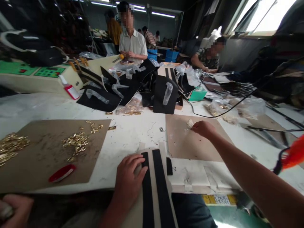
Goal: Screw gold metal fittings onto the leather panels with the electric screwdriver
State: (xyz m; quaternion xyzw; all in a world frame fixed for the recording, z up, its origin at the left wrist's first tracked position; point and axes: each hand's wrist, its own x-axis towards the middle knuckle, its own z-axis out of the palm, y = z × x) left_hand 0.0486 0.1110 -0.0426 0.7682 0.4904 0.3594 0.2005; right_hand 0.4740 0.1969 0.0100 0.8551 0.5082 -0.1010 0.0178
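Observation:
My left hand (pixel 130 177) rests on a beige panel (pixel 153 177) with two black stripes, holding it at its left side with thumb and curled fingers on the near black stripe. The panel lies partly on the table's front edge and reaches down toward my lap. My right hand (pixel 203 129) is stretched out over a brown board, its fingers pinched together beside a small heap of tiny cream-coloured pieces (pixel 190 123). What sits between those fingertips, if anything, is hidden.
Gold metal fittings (pixel 76 144) and a red dish (pixel 62 173) lie on the left brown board (pixel 47 158). Black panels (pixel 166 95) with plastic-wrapped handles pile up beyond. A red bottle (pixel 71 91) stands by a machine. Another person's hand (pixel 17 207) shows lower left; co-workers sit opposite.

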